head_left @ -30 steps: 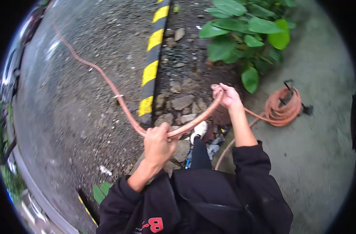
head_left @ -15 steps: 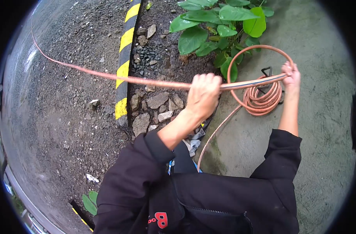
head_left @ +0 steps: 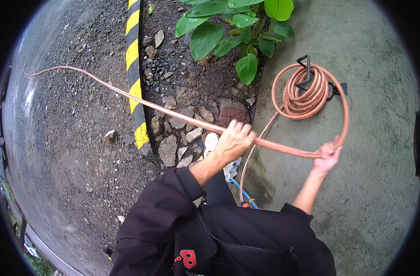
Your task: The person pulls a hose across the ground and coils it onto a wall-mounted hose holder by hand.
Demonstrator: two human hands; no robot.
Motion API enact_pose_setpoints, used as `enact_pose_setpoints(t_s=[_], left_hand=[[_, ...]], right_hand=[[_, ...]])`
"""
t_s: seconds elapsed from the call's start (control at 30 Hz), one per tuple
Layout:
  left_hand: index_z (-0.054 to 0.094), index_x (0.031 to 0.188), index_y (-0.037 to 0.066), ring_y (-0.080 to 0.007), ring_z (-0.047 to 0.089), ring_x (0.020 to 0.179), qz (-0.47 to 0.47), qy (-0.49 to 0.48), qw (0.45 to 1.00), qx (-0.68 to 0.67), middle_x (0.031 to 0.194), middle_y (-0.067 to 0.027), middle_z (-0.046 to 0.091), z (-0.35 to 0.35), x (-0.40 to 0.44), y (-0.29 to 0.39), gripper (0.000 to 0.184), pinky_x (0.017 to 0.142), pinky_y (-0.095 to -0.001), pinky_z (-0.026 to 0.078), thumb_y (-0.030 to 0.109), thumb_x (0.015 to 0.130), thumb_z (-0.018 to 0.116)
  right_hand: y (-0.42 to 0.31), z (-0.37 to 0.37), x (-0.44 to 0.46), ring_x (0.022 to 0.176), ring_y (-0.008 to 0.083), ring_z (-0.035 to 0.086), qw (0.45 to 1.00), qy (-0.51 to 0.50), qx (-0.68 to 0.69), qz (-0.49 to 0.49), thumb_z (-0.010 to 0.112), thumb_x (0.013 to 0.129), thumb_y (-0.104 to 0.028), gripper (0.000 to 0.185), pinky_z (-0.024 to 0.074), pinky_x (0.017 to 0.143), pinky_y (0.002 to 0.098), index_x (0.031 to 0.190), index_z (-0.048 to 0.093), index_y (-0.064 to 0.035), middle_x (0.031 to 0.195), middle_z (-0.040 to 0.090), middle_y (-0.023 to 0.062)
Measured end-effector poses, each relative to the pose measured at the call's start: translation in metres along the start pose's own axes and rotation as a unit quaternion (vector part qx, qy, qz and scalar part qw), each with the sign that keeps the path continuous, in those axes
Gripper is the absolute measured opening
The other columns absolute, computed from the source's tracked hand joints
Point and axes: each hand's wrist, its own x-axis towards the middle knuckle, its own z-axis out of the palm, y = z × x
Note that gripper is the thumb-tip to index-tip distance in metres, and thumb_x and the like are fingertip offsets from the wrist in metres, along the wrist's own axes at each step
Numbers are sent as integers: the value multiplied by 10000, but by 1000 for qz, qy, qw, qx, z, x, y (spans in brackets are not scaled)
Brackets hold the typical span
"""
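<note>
Largest to smallest, we see dark gravel (head_left: 76,152) across the left of the frame and grey concrete (head_left: 357,184) across the right, with a striped kerb (head_left: 133,55) at upper left. The orange hose (head_left: 171,112) runs from the upper left edge through both our hands, then bends up into a wide loop beside its coil (head_left: 311,103) at upper right, by a black bracket (head_left: 304,83). Our left hand (head_left: 235,140) is wrapped around the hose near the centre; our right hand (head_left: 327,156) grips it at the bend.

We judge it light for its length, flexible but springy, perhaps slick if damp. It seems best held just before the bend, where a firm hold should limit kinks and twisting.

The far end fades out at the left edge, our fingers hide the hose beneath them, and motion blur softens the right hand. Near our jacket (head_left: 260,230), we cannot tell whether the thin line joins the small red fitting (head_left: 245,204).
</note>
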Motion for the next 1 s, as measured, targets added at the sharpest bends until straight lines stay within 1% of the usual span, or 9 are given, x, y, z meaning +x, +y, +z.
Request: enact_pose_setpoints(t_s=[0.2, 0.27, 0.43, 0.5, 0.57, 0.67, 0.7, 0.93, 1.0], left_hand=[[541, 749, 84, -181, 526, 684, -58, -164, 979, 105, 728, -50, 489, 11, -100, -46, 77, 671, -328, 360, 139, 702, 515], [553, 780, 82, -171, 528, 670, -105, -210, 964, 126, 714, -38, 491, 0, -115, -62, 102, 625, -323, 365, 141, 706, 515], [568, 656, 107, -172, 522, 560, -119, -105, 979, 127, 601, -29, 509, 14, -133, -33, 64, 501, -331, 386, 160, 672, 537], [583, 607, 133, -164, 490, 601, -75, -139, 973, 169, 624, 3, 499, 35, -140, -19, 96, 493, -325, 366, 208, 641, 534], [586, 635, 144, -157, 480, 589, -90, -95, 985, 115, 631, 8, 499, 45, -147, -5, 119, 522, -310, 339, 221, 687, 513], [508, 1076, 47, -265, 459, 1068, -117, 73, 990, -3, 1121, -119, 515, 31, -146, 2, 363, 835, -422, 388, 204, 751, 469], [429, 1175, 44, -263, 323, 1195, -203, -89, 938, -266, 1276, -115, 386, 24, -156, 3, 384, 1001, -369, 250, 196, 822, 420], [451, 1144, 41, -208, 401, 1126, -198, 132, 654, -718, 1203, -76, 460, 42, -201, 11, 336, 984, -330, 275, 219, 865, 389], [484, 1093, 37, -219, 434, 1081, -181, 97, 979, 6, 1137, -98, 492, 39, -214, 6, 340, 949, -359, 320, 191, 797, 417]], right_hand=[[135, -53, -30, 737, 255, 538, 958, 178, -15, 224, 460, 863, -294, 402, 458, 693, 373, 1164, 419, -31, 863, 545, 136], [177, -17, -30, 1079, 340, 406, 633, 407, -659, -10, 528, 809, -202, 502, 310, 919, 454, 1234, 338, -13, 1142, 441, 214], [200, 203, -75, 1167, 383, 276, 645, -55, -686, -333, 600, 709, -184, 687, 200, 988, 445, 1283, 258, -26, 1280, 274, 233], [231, 263, -97, 1156, 394, 296, 557, -264, -730, -294, 612, 695, -188, 711, 217, 988, 419, 1289, 252, -35, 1250, 325, 239], [299, 267, -108, 1149, 374, 343, 644, -401, -648, 71, 673, 650, -274, 820, 276, 964, 408, 1293, 238, -11, 1248, 352, 231], [392, 229, -147, 1158, 392, 354, 522, -403, -711, 243, 709, 564, -399, 940, 323, 948, 400, 1263, 257, 38, 1233, 346, 300], [415, 210, -157, 1137, 370, 391, 500, -417, -726, 220, 707, 550, -437, 960, 339, 937, 390, 1251, 270, 53, 1194, 395, 298], [455, 140, -197, 676, 266, 583, 431, -438, -696, 370, 595, 730, -183, 389, 472, 526, 384, 1022, 457, 33, 803, 562, 160], [436, 145, -203, 606, 227, 579, 422, -441, -659, 440, 575, 750, -202, 347, 459, 467, 359, 995, 461, 15, 708, 561, 122]])
